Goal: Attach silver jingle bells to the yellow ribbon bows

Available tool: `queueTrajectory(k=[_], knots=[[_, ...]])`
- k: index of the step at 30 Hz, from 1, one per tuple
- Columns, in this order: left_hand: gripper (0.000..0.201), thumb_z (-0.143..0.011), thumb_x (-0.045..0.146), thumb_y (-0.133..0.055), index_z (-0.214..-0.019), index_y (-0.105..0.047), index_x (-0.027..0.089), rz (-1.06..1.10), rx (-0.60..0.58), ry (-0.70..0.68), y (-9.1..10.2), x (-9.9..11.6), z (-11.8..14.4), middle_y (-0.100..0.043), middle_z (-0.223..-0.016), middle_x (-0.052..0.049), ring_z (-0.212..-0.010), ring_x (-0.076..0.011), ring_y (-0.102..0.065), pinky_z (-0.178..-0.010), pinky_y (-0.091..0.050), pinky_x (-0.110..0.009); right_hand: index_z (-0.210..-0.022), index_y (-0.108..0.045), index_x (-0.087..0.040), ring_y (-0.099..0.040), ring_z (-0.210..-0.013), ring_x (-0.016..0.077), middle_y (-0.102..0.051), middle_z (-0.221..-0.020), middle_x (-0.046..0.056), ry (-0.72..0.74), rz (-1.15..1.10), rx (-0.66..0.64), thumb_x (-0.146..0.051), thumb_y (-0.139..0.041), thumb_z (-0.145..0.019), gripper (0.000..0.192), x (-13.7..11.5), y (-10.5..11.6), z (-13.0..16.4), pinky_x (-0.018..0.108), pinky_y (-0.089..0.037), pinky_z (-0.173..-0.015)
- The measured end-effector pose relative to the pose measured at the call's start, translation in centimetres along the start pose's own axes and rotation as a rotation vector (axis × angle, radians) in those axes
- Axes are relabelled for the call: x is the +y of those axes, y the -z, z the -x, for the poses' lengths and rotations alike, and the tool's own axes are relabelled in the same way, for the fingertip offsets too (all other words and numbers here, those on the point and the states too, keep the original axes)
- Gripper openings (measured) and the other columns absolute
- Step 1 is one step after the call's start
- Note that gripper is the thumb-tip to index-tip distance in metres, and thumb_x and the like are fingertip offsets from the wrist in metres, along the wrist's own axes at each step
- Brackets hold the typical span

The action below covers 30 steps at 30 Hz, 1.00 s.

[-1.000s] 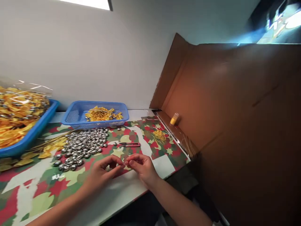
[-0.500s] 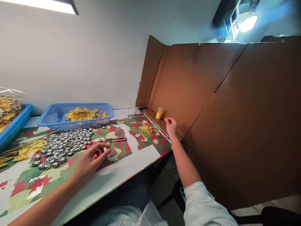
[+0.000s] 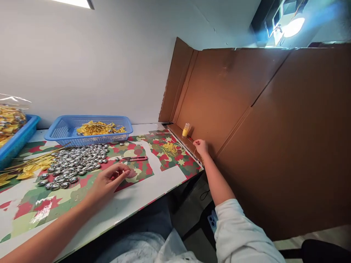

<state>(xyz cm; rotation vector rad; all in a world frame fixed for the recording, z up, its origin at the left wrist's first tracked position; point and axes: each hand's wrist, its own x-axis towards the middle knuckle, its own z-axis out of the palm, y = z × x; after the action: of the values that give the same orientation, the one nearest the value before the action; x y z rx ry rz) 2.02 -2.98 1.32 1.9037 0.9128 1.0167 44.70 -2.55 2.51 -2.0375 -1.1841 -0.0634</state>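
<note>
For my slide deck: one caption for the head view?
Left hand rests beside silver beads; right hand reaches the cardboard ledge.

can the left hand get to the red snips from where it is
Probably yes. The left hand rests on the table just short of the red snips, which lie flat beyond its fingertips, with only bare patterned table between them.

The left hand (image 3: 109, 179) is lying low at the near left, palm down, its bare forearm running in from the lower left corner, fingers loosely curled with the thumb and forefinger tips drawn together. The right hand (image 3: 201, 146) is reaching far to the right, arm nearly straight, white sleeve pushed up past the elbow, fingers pinching closed.
</note>
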Motion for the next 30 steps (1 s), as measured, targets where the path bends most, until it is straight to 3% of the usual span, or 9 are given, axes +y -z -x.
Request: queueTrajectory(k=[13, 30], knots=[[0.031, -0.077, 0.050, -0.056, -0.072, -0.062, 0.020, 0.048, -0.020, 0.002, -0.08, -0.24, 0.05, -0.064, -0.075, -0.002, -0.064, -0.0149, -0.054, -0.056, -0.042, -0.021, -0.076, -0.068, -0.016, -0.064, -0.075, 0.0171, -0.072, -0.080, 0.007, 0.052, 0.154, -0.004, -0.016, -0.054, -0.079, 0.014, 0.35, -0.31, 0.48, 0.026, -0.046, -0.072], [0.034, -0.077, 0.053, -0.056, -0.069, -0.062, 0.020, 0.086, -0.026, 0.003, -0.04, 0.34, 0.07, -0.065, -0.075, -0.002, -0.064, -0.0153, -0.055, -0.056, -0.043, -0.022, -0.085, -0.069, -0.016, -0.064, -0.077, 0.0151, -0.072, -0.085, 0.006, 0.060, 0.296, -0.062, -0.018, -0.050, -0.083, 0.020, -0.19, 0.03, 0.63, 0.024, -0.045, -0.072]])
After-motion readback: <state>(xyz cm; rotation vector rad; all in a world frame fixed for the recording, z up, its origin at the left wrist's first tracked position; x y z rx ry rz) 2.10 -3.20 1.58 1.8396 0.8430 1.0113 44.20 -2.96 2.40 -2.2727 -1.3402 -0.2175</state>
